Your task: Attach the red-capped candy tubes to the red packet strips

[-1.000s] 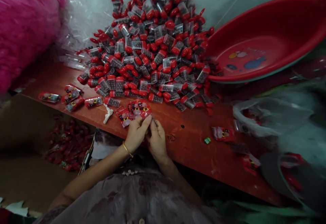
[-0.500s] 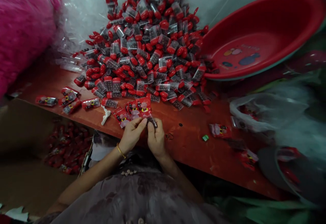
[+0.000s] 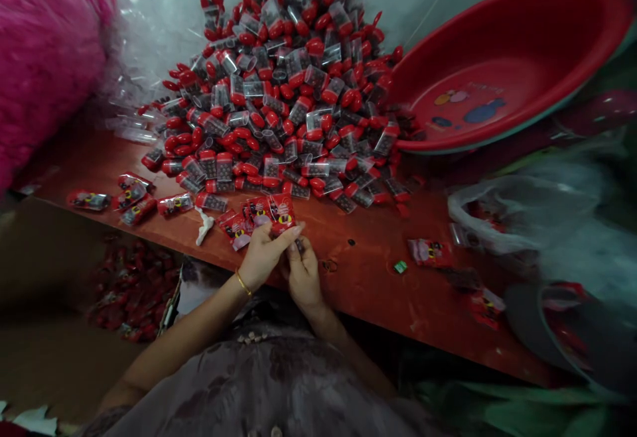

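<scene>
Both hands meet low over the front edge of the red-brown table. My left hand [image 3: 263, 254] is closed, its thumb reaching across to the right at a small red printed packet [image 3: 283, 211]. My right hand [image 3: 303, 276] pinches a small dark, clear-skinned piece [image 3: 299, 246] between thumb and fingers. Whether that piece is the packet's lower end cannot be made out, as the fingers cover the join. Several more red printed packets [image 3: 235, 226] lie fanned out just left of the held one. Behind them rises a big heap of clear tubes with red caps and dark contents [image 3: 279, 112].
Filled packets [image 3: 134, 198] and a crumpled white scrap [image 3: 204, 227] lie at left. A red basin [image 3: 517, 32] leans at back right. A small green piece [image 3: 400, 266], a packet [image 3: 428, 252] and a clear bag [image 3: 497, 215] are at right. A pink sack [image 3: 50, 59] stands far left.
My left thumb has slid right, over the dark piece that showed between my fingertips. My left wrist has shifted slightly right and up, and the whole view has moved a little.
</scene>
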A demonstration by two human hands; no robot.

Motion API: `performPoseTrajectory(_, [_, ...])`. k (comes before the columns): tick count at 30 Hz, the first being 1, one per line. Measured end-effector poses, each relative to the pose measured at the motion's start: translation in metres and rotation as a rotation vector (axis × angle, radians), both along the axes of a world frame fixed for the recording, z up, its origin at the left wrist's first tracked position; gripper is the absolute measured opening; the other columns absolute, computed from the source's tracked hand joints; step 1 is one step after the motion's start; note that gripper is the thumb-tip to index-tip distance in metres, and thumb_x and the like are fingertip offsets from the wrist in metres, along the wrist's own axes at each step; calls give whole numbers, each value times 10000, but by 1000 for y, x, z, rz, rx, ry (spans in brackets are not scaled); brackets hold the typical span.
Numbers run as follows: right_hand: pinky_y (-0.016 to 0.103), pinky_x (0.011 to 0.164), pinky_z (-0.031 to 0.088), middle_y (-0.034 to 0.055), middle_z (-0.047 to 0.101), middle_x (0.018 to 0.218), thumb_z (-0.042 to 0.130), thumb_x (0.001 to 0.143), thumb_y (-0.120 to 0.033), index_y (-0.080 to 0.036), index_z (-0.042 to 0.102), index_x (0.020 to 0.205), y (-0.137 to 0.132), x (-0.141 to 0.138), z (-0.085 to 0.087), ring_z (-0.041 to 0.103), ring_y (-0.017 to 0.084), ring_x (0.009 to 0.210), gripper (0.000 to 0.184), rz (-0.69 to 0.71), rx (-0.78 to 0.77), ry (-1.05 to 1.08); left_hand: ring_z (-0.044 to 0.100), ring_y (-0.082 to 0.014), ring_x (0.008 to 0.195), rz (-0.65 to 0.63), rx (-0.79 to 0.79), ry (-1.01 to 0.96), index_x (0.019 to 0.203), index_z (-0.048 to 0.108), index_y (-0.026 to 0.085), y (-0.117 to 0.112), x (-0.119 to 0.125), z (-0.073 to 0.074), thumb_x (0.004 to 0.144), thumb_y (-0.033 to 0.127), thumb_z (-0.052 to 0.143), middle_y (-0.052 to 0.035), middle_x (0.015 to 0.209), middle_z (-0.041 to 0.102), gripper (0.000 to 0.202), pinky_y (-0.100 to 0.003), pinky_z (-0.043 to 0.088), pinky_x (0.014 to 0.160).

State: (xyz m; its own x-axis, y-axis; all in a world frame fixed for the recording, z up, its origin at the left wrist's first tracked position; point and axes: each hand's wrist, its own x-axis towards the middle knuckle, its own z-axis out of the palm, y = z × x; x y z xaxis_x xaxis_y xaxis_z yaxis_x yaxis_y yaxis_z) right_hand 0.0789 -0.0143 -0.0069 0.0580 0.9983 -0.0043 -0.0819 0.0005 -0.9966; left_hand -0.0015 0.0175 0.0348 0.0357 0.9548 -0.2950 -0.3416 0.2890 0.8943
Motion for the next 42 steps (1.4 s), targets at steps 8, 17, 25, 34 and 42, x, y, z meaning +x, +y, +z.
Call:
performPoseTrajectory(8, [340, 827, 484, 58, 631, 1027, 439, 890, -460, -222, 594, 1017, 38, 58, 12, 597, 190, 926, 311, 13, 132, -302, 421, -73, 499, -240, 165, 200, 658, 528, 144, 2, -7, -18, 685, 421, 685, 46, 547, 487, 320, -209, 358, 492])
performPoseTrajectory(17, [338, 738, 457, 36, 650, 734, 507, 875, -287, -209, 642, 753, 37, 45, 24, 592, 183, 742, 198, -89, 454, -544, 436, -87, 570, -311, 285, 380, 676, 538, 142, 4, -6, -31, 693, 305, 631, 41, 603, 499, 188, -205, 370, 551])
performPoseTrajectory(25, [373, 867, 478, 69, 650, 1064, 640, 789, -391, -242, 631, 1068, 43, 62, 0, 589, 218, 985, 316, 194, 336, -479, 616, -188, 787, -255, 442, 589, 933, 609, 133, 3, -6, -46, 761, 263, 589, -59, 867, 673, 217, -319, 491, 747])
performPoseTrajectory(34, [347, 755, 498, 41, 690, 844, 695, 749, -423, -228, 682, 795, 39, 67, -14, 607, 200, 824, 201, 238, 381, -532, 566, -241, 1154, -276, 641, 830, 1141, 584, 154, -19, -32, -60, 866, 301, 512, -120, 1141, 661, 320, -425, 434, 1009])
performPoseTrajectory(42, [388, 803, 488, 48, 685, 868, 683, 768, -403, -237, 674, 901, 21, 70, 0, 618, 208, 836, 214, 132, 401, -507, 656, -177, 1001, -186, 741, 773, 1177, 578, 177, -25, -23, -53, 874, 244, 511, -83, 1113, 689, 317, -314, 519, 899])
